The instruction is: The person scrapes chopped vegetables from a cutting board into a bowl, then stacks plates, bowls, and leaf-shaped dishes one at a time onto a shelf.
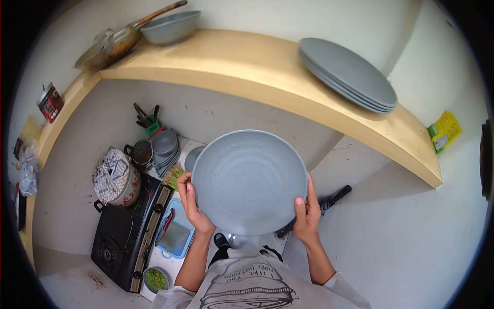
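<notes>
Wide, round grey plate gripped between my left hand and right hand.
My hands are part-curled on its rim, near eight and four o'clock; it has no long axis. The stack of flat, dark-grey plates on the pale-wood shelf lies toward one o'clock, nearer my right. Fingers beneath and the underside are hidden.

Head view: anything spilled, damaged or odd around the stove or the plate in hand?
Small brown scraps lie loose beside the stove, at the picture's lower left; they look like unswept mess, though too small to identify. The plate shows no visible damage.
</notes>
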Demonstrator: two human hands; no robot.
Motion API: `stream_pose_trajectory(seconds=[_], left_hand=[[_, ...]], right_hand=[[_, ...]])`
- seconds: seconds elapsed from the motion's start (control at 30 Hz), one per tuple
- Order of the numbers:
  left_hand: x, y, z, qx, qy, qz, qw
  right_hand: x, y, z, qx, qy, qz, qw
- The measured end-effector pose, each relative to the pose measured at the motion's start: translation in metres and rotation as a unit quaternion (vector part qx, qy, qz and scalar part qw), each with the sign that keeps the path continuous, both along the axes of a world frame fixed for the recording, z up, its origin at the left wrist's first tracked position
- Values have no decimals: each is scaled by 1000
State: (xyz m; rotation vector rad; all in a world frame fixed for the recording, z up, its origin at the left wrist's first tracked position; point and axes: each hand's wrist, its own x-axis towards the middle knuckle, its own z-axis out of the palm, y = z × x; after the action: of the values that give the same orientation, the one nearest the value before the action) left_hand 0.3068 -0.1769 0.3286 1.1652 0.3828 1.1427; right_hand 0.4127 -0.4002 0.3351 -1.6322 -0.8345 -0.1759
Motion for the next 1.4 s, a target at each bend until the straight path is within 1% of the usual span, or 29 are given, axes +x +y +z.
stream_pose_trajectory(seconds=[0.07, 0.17, 0.27, 0.37, 0.47, 0.53, 0.6, 0.67, 0.73, 0.77, 0.83, 0.87, 0.97, 1.07, 1.17, 1.27, 1.33, 1.4], left_hand=[[10, -23, 27, 46, -18, 12, 999], [21, -48, 58, 97, -29, 21, 995], [34, -68, 96, 142, -36, 51, 988], [45, -88, 146, 181, -38, 50, 982], [59, -82, 188, 233, -48, -10, 971], [74, -77, 218, 257, -50, -60, 963], [90, -67, 247, 283, -40, -119, 951], [102, -57, 273, 315, 40, -118, 941], [120, -53, 289, 327, 39, -123, 936], [127, -49, 296, 348, 68, -122, 927], [138, -38, 307, 387, 128, -118, 906], [145, -34, 312, 384, 154, -116, 903], [166, -18, 317, 431, 236, -101, 865], [184, -5, 312, 478, 271, -102, 829], [205, 12, 300, 528, 292, -91, 792], [214, 15, 294, 542, 308, -91, 777], [219, 19, 294, 569, 305, -82, 760], [214, 13, 300, 533, 349, -114, 762]], right_hand=[[0, -26, 23, 21, -25, -3, 999], [5, -64, 53, 34, -22, 22, 999], [14, -79, 96, 76, -122, -11, 990], [21, -95, 143, 87, -154, -52, 983], [44, -103, 190, 109, -198, -90, 970], [52, -107, 226, 124, -130, -84, 980], [68, -108, 255, 111, -66, -77, 989], [89, -110, 279, 71, -6, -71, 995], [112, -105, 293, 76, -24, -54, 995], [125, -101, 297, 77, -32, -45, 995], [156, -98, 307, 18, -49, -57, 997], [169, -96, 308, -11, -56, -63, 996], [200, -89, 308, -75, -68, -100, 990], [217, -87, 305, -156, -81, -127, 976], [238, -86, 292, -204, -95, -153, 962], [223, -86, 293, -241, -63, -144, 958], [224, -85, 291, -258, -78, -147, 952], [231, -83, 287, -270, -85, -144, 948]])
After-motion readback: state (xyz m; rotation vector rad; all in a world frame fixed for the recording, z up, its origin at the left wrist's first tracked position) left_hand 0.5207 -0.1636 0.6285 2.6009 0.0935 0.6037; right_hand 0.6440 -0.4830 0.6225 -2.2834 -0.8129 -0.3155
